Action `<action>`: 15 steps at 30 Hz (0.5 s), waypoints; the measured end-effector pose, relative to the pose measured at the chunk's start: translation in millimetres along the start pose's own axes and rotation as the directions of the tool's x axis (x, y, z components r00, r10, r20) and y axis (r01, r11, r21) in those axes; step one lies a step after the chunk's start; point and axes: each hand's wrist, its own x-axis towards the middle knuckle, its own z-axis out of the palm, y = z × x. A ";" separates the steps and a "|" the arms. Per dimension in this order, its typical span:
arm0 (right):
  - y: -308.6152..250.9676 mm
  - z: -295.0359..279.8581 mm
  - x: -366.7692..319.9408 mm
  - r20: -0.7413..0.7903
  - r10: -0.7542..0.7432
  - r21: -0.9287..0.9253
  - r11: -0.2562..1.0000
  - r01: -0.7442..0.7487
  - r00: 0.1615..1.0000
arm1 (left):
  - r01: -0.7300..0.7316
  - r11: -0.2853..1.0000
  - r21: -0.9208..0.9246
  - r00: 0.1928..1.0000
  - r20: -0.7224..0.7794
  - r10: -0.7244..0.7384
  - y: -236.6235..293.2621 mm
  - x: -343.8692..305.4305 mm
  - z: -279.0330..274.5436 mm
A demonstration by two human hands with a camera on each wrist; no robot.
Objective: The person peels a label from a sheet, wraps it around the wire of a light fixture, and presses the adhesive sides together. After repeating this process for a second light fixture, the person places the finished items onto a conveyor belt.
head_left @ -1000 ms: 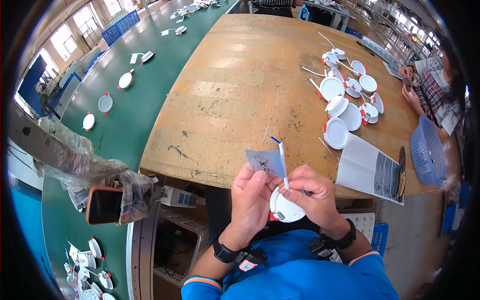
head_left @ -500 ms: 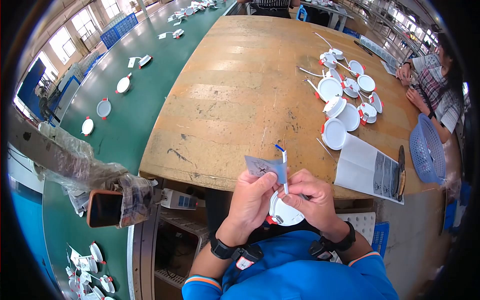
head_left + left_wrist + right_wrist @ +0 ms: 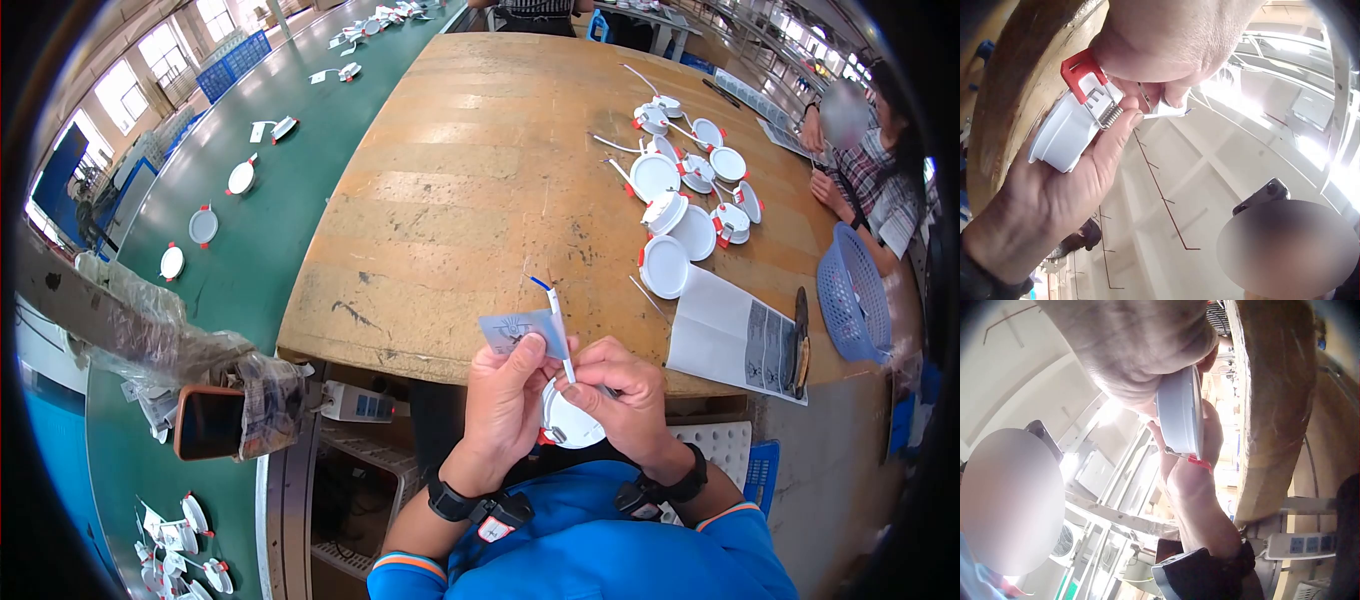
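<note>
A round white downlight [image 3: 573, 424] with red-tipped spring clips is held low between both hands at the table's near edge. My left hand [image 3: 503, 405] pinches a small printed label [image 3: 515, 330] that lies against the white cable [image 3: 557, 318], thumb on top. Blue wire shows at the cable's upper end. My right hand [image 3: 632, 398] grips the downlight, its thumb and forefinger at the cable's lower end. In the left wrist view the lamp body [image 3: 1063, 137] rests against the right palm, a red clip [image 3: 1085, 72] beside the left hand. Fingers hide part of the cable.
Several downlights [image 3: 664, 266] lie grouped on the wooden table [image 3: 470, 200], near a printed sheet [image 3: 715, 325] and a blue basket [image 3: 853, 300]. More lamps lie on the green conveyor [image 3: 270, 210] at left. A phone [image 3: 210, 423] hangs on a wrapped arm. Another person sits at right.
The label and the cable tip have tilted slightly and shifted left; both hands keep their hold. Lamps on the conveyor have moved a little toward me. The person at right has raised a hand.
</note>
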 end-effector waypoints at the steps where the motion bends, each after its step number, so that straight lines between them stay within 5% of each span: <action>1: -0.8 -0.2 0.3 -0.003 -0.008 -0.018 1.000 0.008 1.000 | -0.003 1.000 -0.004 1.000 -0.001 0.003 0.0 0.3 0.8; 10: -21.8 -32.3 14.6 0.056 0.011 -0.224 0.975 0.002 0.998 | 0.092 0.996 0.007 0.991 0.096 -0.093 -4.3 19.2 10.3; 15: -42.6 -62.5 34.2 -0.122 0.006 -0.298 0.954 -0.043 0.992 | 0.125 0.992 0.033 0.977 0.168 -0.129 -18.4 28.8 13.9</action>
